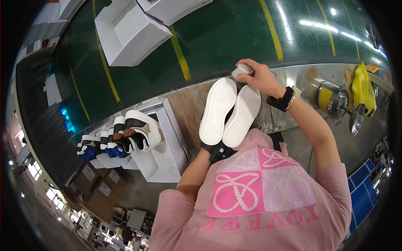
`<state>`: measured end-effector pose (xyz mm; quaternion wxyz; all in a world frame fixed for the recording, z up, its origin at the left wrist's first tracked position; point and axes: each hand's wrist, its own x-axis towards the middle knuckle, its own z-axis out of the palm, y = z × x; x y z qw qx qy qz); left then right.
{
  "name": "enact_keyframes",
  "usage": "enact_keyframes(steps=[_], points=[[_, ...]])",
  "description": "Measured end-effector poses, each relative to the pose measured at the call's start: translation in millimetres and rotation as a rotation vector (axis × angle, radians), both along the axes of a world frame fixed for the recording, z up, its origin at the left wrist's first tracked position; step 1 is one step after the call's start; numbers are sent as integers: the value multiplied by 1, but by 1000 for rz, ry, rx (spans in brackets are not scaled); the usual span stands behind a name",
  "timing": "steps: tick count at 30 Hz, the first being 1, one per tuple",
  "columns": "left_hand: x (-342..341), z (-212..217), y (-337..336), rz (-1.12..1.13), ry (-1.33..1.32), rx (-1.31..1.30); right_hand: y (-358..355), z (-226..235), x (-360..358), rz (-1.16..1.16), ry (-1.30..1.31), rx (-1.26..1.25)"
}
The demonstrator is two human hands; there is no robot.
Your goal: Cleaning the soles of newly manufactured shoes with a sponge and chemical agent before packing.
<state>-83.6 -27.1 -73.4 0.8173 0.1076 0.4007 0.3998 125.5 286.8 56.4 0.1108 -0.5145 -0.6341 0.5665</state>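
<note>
Close against the pink shirt [259, 188], the left hand [213, 149] grips a pair of shoes [230, 111] at the heel end, soles up; its fingers are hidden beneath, so I cannot tell how they lie. Held so, the white soles face the right hand [257, 77], whose fingers pinch a small white pad [241, 70] just beyond the toes. Farther off, a white box [165, 146] on the surface [188, 104] holds more shoes [125, 138] beside the green conveyor belt [226, 37].
</note>
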Motion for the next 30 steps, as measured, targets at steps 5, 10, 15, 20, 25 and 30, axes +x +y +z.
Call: enact_keyframes(steps=[5,10,15,20,25,30], points=[[-2,-2,3,-25,33,61,-18,11,27,-216,248,-351],[-7,-8,8,-73,46,121,-43,11,46,-439,508,-720],[2,-14,18,-100,96,153,-74,36,35,-308,426,-409],[18,-9,4,-124,136,165,-114,99,-20,309,446,275],[26,-18,23,-145,174,194,-108,67,-22,396,427,459],[27,-16,13,-148,247,245,-109,56,-20,334,346,539]])
